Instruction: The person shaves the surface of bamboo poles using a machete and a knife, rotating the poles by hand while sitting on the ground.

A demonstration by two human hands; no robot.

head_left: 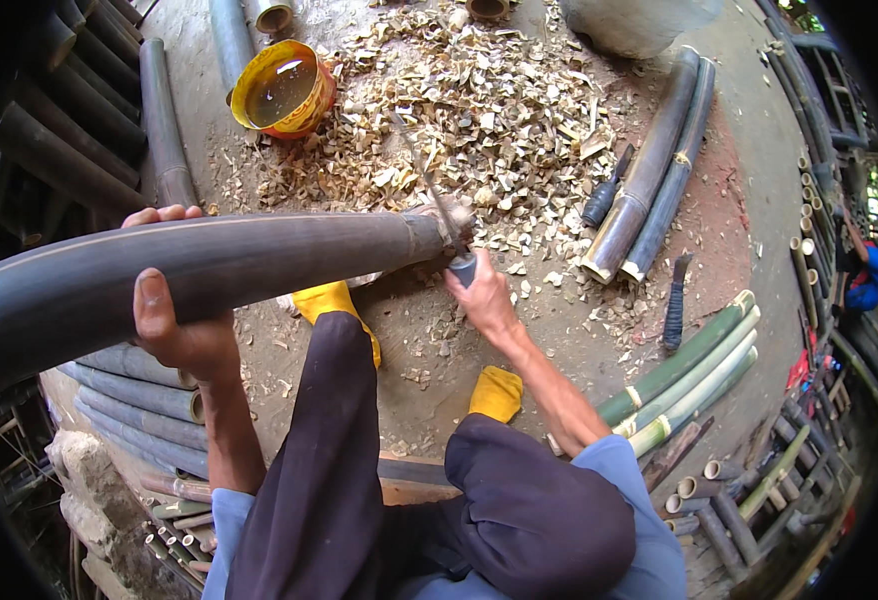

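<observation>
A thick, dark bamboo pole (pixel 289 255) reaches from the left edge to the middle, roughly level. My left hand (pixel 191 335) grips it from below, thumb on the near side and fingertips showing over the far side. In my right hand (pixel 487 302), closed around a dark handle, is a knife (pixel 438 195). Its long narrow blade points up and away, lying across the pole's right end, which looks pale and frayed. Whether the blade is cutting in cannot be made out. Beyond that end spreads a heap of pale bamboo chips (pixel 479 110).
A yellow-and-red bucket (pixel 329 105) of liquid stands beyond the pole. Two dark bamboo lengths (pixel 649 180) lie at right, between a black-handled blade (pixel 607 188) and another knife (pixel 675 305). Green bamboo pieces (pixel 684 380) lie nearer. More poles (pixel 144 385) are stacked at left.
</observation>
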